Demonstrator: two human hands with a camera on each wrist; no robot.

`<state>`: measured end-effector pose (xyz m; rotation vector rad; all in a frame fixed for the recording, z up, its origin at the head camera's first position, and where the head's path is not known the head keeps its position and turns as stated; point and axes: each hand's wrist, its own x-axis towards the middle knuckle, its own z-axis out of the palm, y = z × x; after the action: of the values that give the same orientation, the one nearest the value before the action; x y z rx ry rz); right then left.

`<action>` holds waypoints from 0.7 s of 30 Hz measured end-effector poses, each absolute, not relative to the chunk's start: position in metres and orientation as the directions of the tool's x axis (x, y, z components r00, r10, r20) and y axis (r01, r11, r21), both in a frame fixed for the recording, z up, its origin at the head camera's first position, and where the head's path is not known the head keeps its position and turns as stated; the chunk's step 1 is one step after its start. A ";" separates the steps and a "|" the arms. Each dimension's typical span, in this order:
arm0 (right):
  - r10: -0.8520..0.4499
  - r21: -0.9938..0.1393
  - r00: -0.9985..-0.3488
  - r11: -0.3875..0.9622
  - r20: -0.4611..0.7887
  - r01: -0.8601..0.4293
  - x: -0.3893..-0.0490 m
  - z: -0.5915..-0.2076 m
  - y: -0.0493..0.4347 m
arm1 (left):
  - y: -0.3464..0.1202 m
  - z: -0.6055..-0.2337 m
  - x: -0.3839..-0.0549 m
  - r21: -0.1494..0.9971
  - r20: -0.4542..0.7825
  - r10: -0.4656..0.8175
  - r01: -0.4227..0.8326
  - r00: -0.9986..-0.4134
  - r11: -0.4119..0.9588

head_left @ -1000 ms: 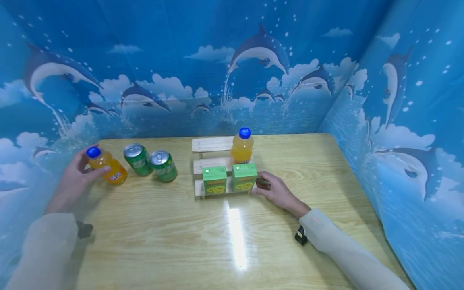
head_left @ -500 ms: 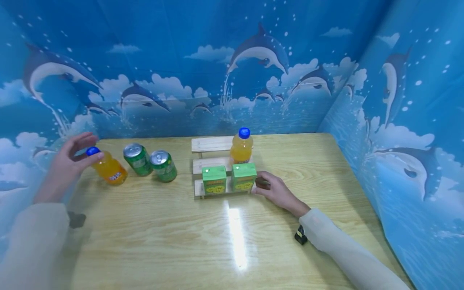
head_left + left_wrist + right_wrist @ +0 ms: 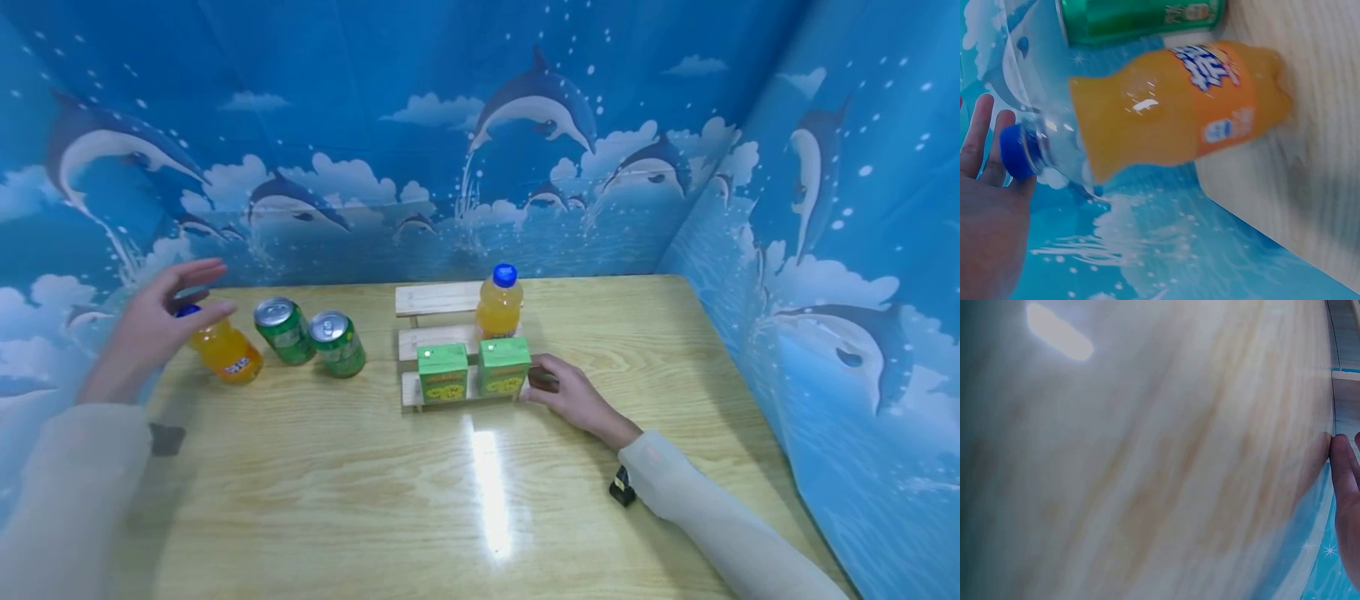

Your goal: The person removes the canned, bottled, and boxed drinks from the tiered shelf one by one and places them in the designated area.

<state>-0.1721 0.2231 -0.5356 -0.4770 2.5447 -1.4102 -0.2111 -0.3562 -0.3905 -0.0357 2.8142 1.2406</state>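
Observation:
My left hand (image 3: pixel 153 321) is open beside the blue cap of an orange soda bottle (image 3: pixel 228 354), its fingers spread and raised. In the left wrist view the whole bottle (image 3: pixel 1160 112) shows, with the left hand (image 3: pixel 991 219) near its cap. The bottle stands on the table at the left. My right hand (image 3: pixel 570 396) holds the right end of a three-step wooden rack (image 3: pixel 427 298), thumb in front and fingers behind. Two green juice cartons (image 3: pixel 443 375) stand on the lowest step. Behind the right carton, another orange soda bottle (image 3: pixel 500 304) stands on the rack.
Two green soda cans (image 3: pixel 285 332) stand between the left bottle and the rack. A wood-grain table (image 3: pixel 337 492) lies under everything. Blue dolphin-print curtains (image 3: pixel 360 125) enclose the back and sides. A small black object (image 3: pixel 622 487) is by the right sleeve.
My left hand has let go of the left orange soda bottle; its fingers have opened and risen above the cap. The bottle stays in place, and my right hand has not moved.

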 end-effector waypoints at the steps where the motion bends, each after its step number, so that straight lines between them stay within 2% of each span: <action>1: -0.369 -0.849 -0.929 0.495 -0.012 -0.185 -0.172 -0.536 0.223 | -0.354 -0.389 -0.212 0.740 -0.067 0.013 -0.041 -0.998 0.672; 15: -0.366 -0.846 -0.931 0.499 -0.012 -0.185 -0.172 -0.536 0.224 | -0.314 -0.382 -0.228 0.787 -0.083 0.150 0.027 -0.985 0.616; 21: -0.367 -0.848 -0.930 0.497 -0.015 -0.183 -0.172 -0.535 0.223 | -0.295 -0.386 -0.237 0.809 -0.047 0.226 0.095 -0.973 0.580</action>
<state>-0.1719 0.2231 -0.5353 -0.4735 2.5460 -1.4074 -0.2370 -0.2954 -0.3856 0.2720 2.6610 1.3504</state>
